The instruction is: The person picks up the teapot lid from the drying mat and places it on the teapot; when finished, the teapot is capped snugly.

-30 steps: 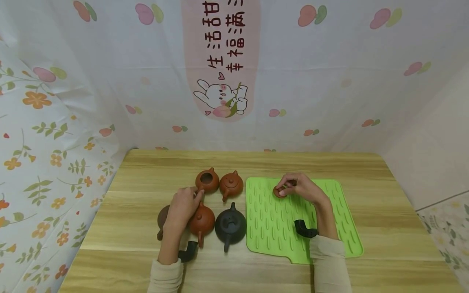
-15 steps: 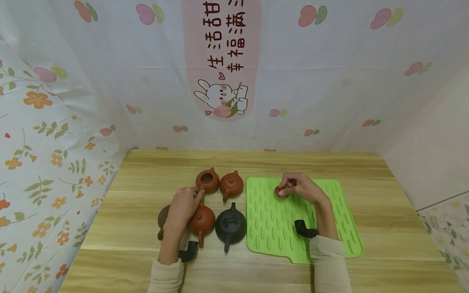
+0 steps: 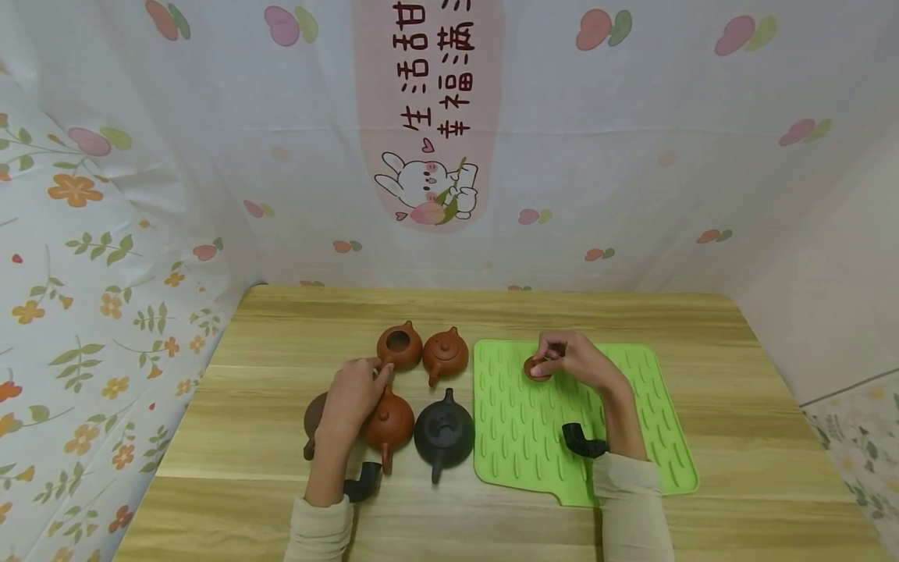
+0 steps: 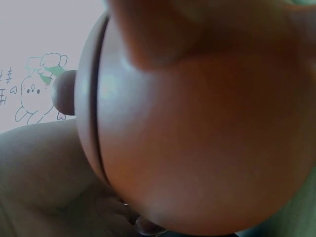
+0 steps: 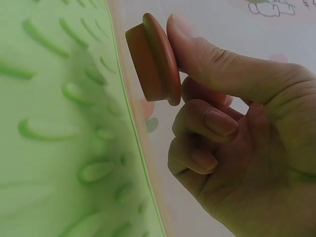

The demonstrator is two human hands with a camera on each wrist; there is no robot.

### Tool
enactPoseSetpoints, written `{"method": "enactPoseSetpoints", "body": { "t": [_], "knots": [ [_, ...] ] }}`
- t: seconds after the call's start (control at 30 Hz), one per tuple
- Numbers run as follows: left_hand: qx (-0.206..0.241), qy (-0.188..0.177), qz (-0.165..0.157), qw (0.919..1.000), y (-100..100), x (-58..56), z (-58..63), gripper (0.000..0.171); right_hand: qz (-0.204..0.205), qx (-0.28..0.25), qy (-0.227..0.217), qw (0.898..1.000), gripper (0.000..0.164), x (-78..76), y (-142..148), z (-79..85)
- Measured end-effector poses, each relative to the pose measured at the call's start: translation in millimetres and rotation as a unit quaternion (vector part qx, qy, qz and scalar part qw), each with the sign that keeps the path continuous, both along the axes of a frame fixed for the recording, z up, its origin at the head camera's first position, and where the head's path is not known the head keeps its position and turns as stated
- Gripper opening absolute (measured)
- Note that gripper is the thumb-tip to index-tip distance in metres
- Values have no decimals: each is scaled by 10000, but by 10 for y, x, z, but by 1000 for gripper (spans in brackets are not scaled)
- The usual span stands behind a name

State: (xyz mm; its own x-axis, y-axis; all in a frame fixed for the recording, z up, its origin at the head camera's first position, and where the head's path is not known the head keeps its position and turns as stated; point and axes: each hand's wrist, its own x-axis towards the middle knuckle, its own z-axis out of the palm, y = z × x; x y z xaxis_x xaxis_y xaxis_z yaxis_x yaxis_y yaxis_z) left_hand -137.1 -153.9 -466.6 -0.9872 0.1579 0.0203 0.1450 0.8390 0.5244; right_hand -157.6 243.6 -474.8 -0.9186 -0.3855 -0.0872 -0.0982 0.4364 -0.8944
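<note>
My left hand (image 3: 353, 394) is at the near side of a lidless reddish-brown teapot (image 3: 400, 348), its fingertips gripping where the handle is, which they hide. The round dark mouth of this teapot faces up. Under the left wrist stands a lidded orange-brown teapot (image 3: 390, 424); its body (image 4: 207, 138) fills the left wrist view, with the hand partly hidden behind it. My right hand (image 3: 579, 361) pinches a small round reddish-brown teapot lid (image 3: 535, 370) over the green mat. In the right wrist view the lid (image 5: 157, 61) shows its inner rim; its knob is hidden by the thumb and fingers.
Another lidded reddish-brown teapot (image 3: 445, 353) stands right of the lidless one. A black teapot (image 3: 444, 432) sits against the left side of the ridged green mat (image 3: 516, 437). A dark brown teapot (image 3: 314, 414) is partly covered by the left forearm.
The lid in my right hand has shifted a few pixels to and fro above the mat. My left hand and the teapots keep their places.
</note>
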Motion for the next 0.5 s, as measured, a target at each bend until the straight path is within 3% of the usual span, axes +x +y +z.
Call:
{"method": "enactPoseSetpoints", "body": {
  "t": [0.23,0.3,0.5],
  "knots": [
    [-6,-7,-2,10000,16,8,1,23,60,50,21,10000,18,7,-100,29],
    [-31,76,-20,10000,2,-17,-56,23,68,61,40,10000,20,1,-153,55],
    [-45,90,-15,9999,9,-12,-30,24,198,23,15,9998,25,-13,-345,140]
  ]
}}
